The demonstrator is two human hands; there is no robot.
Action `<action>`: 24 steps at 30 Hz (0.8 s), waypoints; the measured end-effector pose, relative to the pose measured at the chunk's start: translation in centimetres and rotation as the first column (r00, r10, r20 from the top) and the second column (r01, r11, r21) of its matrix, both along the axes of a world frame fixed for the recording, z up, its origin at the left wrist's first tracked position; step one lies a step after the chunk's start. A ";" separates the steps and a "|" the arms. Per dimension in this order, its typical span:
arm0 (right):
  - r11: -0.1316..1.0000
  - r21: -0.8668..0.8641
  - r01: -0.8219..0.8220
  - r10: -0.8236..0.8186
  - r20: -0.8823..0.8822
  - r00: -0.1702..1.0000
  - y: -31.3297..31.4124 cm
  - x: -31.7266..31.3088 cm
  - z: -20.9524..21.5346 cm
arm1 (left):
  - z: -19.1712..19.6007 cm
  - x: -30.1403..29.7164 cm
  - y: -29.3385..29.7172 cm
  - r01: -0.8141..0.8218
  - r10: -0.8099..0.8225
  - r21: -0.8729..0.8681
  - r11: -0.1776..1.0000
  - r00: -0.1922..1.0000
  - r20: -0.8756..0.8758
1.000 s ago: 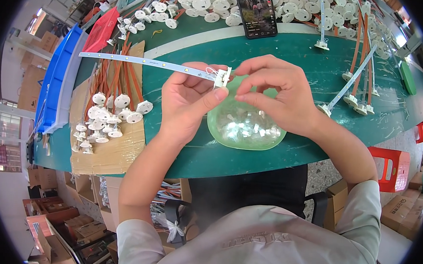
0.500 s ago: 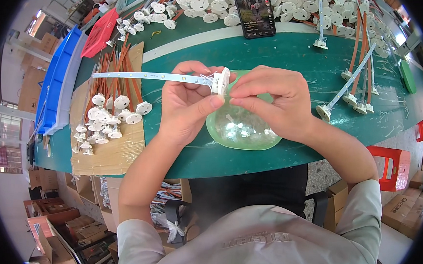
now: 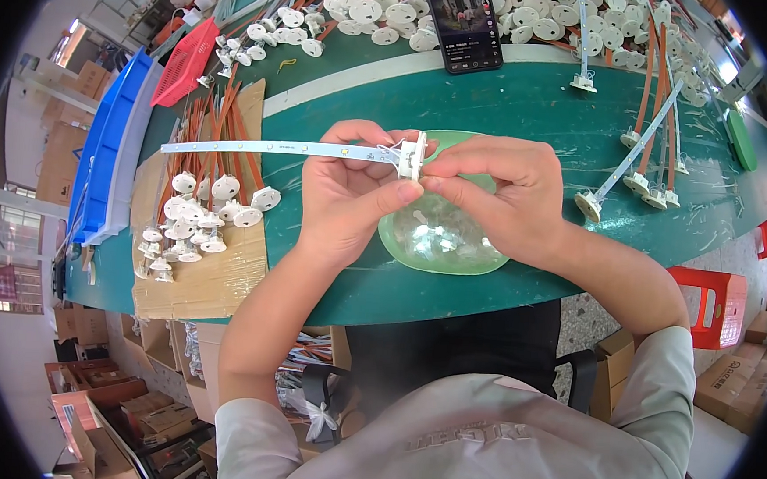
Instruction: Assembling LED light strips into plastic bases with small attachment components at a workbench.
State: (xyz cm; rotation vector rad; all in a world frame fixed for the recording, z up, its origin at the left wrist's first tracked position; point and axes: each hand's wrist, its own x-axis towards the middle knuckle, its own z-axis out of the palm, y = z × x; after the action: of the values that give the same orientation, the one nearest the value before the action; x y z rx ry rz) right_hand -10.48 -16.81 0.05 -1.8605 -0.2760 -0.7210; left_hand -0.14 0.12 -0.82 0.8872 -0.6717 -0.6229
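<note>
My left hand point(image 3: 340, 203) is closed round a white round end cap point(image 3: 411, 158), thumb below and fingers behind, above the green table. From the cap a thin pale LED strip board point(image 3: 257, 147) sticks out to the left, joined by short white wires. My right hand point(image 3: 518, 193) is pinched, its thumb and fingertips right against the cap's outer face. Whatever those fingertips pinch is too small or too hidden to name. Under both hands sits a light green plastic bowl point(image 3: 442, 266) with shiny small contents that I cannot make out.
At the left, strips with white caps point(image 3: 183, 218) lie on cardboard point(image 3: 227, 287), beside a blue bin point(image 3: 108, 152) and a red basket point(image 3: 186, 65). Many white caps point(image 3: 362, 12) are heaped at the back near a phone point(image 3: 471, 34). More capped strips point(image 3: 620, 179) lie right.
The right fingertips have closed in from slightly off the cap to against its face. The cap and strip have shifted slightly right and down with my left hand.
</note>
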 end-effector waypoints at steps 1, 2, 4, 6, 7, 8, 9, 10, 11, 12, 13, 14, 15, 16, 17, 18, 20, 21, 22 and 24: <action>1.000 -0.005 -0.002 0.002 0.006 1.000 0.0 0.1 -0.1 | 0.0 0.0 0.0 -0.031 0.031 0.011 0.999 1.000 -0.001; 1.000 -0.006 -0.003 0.003 0.007 1.000 0.0 0.1 -0.1 | 0.1 0.1 0.0 -0.032 0.032 0.011 0.999 0.999 0.000; 0.998 -0.063 -0.025 0.029 0.058 0.998 -0.1 0.3 -0.1 | 0.3 0.6 0.4 -0.017 0.018 0.016 1.000 0.998 -0.054; 0.994 -0.098 -0.058 0.064 0.060 0.996 -0.4 0.3 0.3 | 0.3 0.9 0.7 0.036 -0.035 0.004 0.999 0.998 -0.046; 0.987 -0.132 -0.089 0.097 0.059 0.993 -0.6 0.2 0.6 | 0.2 1.0 0.8 0.090 -0.090 -0.007 0.996 0.995 -0.039; 0.987 -0.132 -0.089 0.097 0.059 0.993 -0.7 0.1 0.7 | 0.2 0.9 0.8 0.090 -0.090 -0.007 0.996 0.995 -0.039; 0.984 -0.139 -0.108 0.118 0.063 0.991 -0.9 0.0 0.8 | 0.2 0.8 0.8 0.105 -0.105 -0.016 0.994 0.994 -0.034; 0.981 -0.147 -0.127 0.138 0.067 0.988 -0.9 -0.1 0.9 | 0.2 0.7 0.8 0.120 -0.121 -0.024 0.992 0.992 -0.029; 0.981 -0.148 -0.127 0.138 0.067 0.988 -0.9 -0.1 0.8 | 0.2 0.6 0.7 0.120 -0.121 -0.025 0.992 0.992 -0.030; 0.985 -0.161 -0.067 0.085 0.108 0.991 -0.6 -0.1 0.7 | 0.2 0.5 0.6 0.106 -0.108 -0.045 0.993 0.993 -0.045; 0.985 -0.171 -0.007 0.033 0.149 0.988 -0.4 -0.1 0.6 | 0.2 0.4 0.5 0.092 -0.096 -0.065 0.994 0.994 -0.061; 0.985 -0.173 -0.007 0.033 0.149 0.988 -0.2 -0.1 0.4 | 0.1 0.2 0.3 0.092 -0.096 -0.067 0.994 0.994 -0.061; 0.979 -0.195 0.064 -0.024 0.200 0.980 0.1 0.0 0.3 | 0.0 -0.1 0.2 0.072 -0.079 -0.072 0.995 0.993 -0.093; 0.968 -0.213 0.135 -0.079 0.251 0.965 0.3 0.0 0.2 | -0.1 -0.3 0.0 0.053 -0.062 -0.078 0.996 0.990 -0.124; 0.968 -0.214 0.133 -0.077 0.253 0.964 0.6 0.1 0.0 | -0.2 -0.6 -0.1 0.051 -0.061 -0.079 0.996 0.991 -0.123; 0.962 -0.208 0.176 -0.115 0.274 0.955 0.9 0.2 -0.1 | -0.2 -0.9 -0.3 0.030 -0.045 -0.087 0.996 0.983 -0.176; 0.955 -0.201 0.217 -0.151 0.298 0.943 1.2 0.3 -0.3 | -0.3 -1.2 -0.5 0.007 -0.028 -0.095 0.995 0.974 -0.226; 0.955 -0.189 0.229 -0.167 0.296 0.941 1.3 0.4 -0.3 | -0.4 -1.3 -0.5 0.014 -0.040 -0.106 0.994 0.970 -0.239; 0.955 -0.176 0.241 -0.183 0.293 0.938 1.3 0.4 -0.3 | -0.5 -1.3 -0.5 0.022 -0.051 -0.118 0.993 0.966 -0.252; 0.954 -0.180 0.238 -0.177 0.302 0.937 1.3 0.4 -0.2 | -0.6 -1.3 -0.4 0.040 -0.071 -0.122 0.992 0.962 -0.265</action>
State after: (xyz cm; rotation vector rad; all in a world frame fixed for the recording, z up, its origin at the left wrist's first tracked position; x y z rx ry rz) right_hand -10.12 -15.48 -0.19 -2.0084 -0.3538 -1.1480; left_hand -1.43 -0.32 -1.44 0.6625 -0.4831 -0.7321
